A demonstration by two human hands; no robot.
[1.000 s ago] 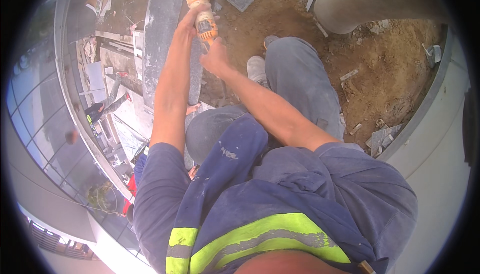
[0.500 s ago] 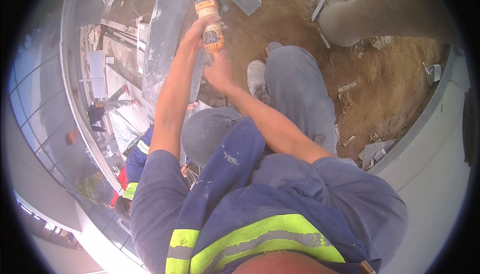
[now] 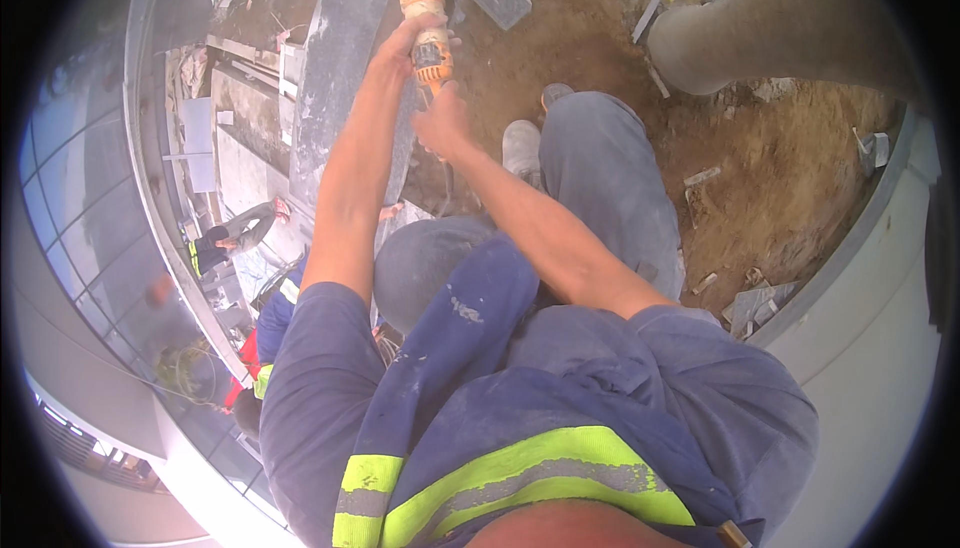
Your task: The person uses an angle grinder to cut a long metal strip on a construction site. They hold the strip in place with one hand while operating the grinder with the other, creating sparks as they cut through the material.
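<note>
Both my hands hold an orange-and-black angle grinder [image 3: 433, 60], its body dusted pale. My left hand [image 3: 404, 40] is wrapped round the front part of the body. Behind it, my right hand [image 3: 442, 122] is closed round the rear end. The grinder's head points away from me, beside the right edge of a long grey slab [image 3: 345, 78] smeared with white. Dust and blur hide the disc, so whether it touches the slab cannot be made out.
A grey tile piece [image 3: 501, 1] lies on the brown dirt floor [image 3: 770, 188]. A thick round column [image 3: 770, 33] stands at the upper right, with a long-bladed tool [image 3: 661, 0] near it. Broken pieces [image 3: 758, 306] lie by the curved right wall. Co-workers [image 3: 275, 323] are at the left.
The grinder has moved slightly farther from me, with both hands still on it. The whole view has shifted a little. A co-worker at the far left has changed posture.
</note>
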